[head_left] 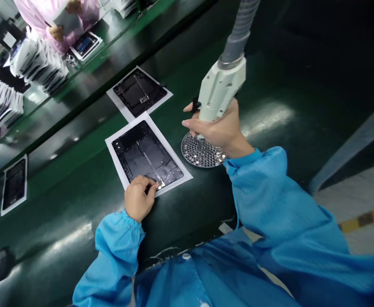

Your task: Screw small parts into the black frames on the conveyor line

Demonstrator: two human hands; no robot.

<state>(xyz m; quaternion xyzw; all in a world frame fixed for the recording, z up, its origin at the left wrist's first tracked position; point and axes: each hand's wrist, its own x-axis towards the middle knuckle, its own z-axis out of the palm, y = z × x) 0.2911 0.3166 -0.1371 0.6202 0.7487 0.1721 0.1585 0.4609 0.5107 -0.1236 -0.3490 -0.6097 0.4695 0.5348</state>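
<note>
A black panel (146, 154) lies on a white sheet (116, 167) on the dark green belt in front of me. My left hand (138, 197) is curled at the panel's near corner, fingertips pinched on a small shiny part there. My right hand (217, 128) is wrapped round a white electric screwdriver (220, 91) that hangs from a grey hose (240, 32). The tool's tip stands over a round perforated screw tray (199, 154) just right of the panel.
A second black panel (139, 92) on white paper lies farther up the belt, and a third (14, 184) at the left. Across the line a person in a pink coat (57, 17) works beside stacks of white trays (36, 64). A yellow-striped floor edge (364, 218) shows at right.
</note>
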